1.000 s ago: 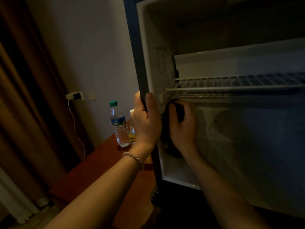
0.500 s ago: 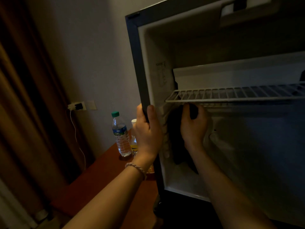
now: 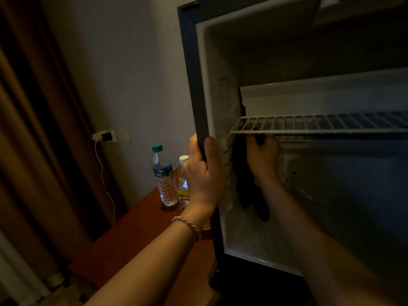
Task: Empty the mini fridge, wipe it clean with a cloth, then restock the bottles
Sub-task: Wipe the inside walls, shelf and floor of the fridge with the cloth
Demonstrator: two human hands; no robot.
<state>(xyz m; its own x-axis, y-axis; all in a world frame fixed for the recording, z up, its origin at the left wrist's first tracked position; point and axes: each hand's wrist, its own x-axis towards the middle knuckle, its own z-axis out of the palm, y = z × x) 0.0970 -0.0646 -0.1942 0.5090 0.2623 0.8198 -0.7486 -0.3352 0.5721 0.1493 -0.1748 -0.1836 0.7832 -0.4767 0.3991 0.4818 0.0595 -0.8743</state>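
The mini fridge [image 3: 189,69] stands open with no bottles showing inside, a white wire shelf [image 3: 320,122] across its middle. My left hand [image 3: 203,173] grips the dark front edge of the fridge's left wall. Inside, my right hand [image 3: 261,160] holds a dark cloth [image 3: 249,193] against the left inner wall just under the shelf, and the cloth hangs down below the hand. A clear water bottle [image 3: 164,176] with a green cap stands on the red-brown table [image 3: 123,244] left of the fridge. Beside it is a white-capped bottle [image 3: 183,186] with a yellow label, partly hidden by my left hand.
A wall socket [image 3: 106,136] holds a plugged-in charger, and its white cable [image 3: 103,173] hangs down behind the table. Brown curtains [image 3: 33,129] fill the left side. The room is dim.
My right hand has slid the cloth up the left inner wall, from well below the shelf to right under it. The view has tilted upward. My left hand keeps its grip.
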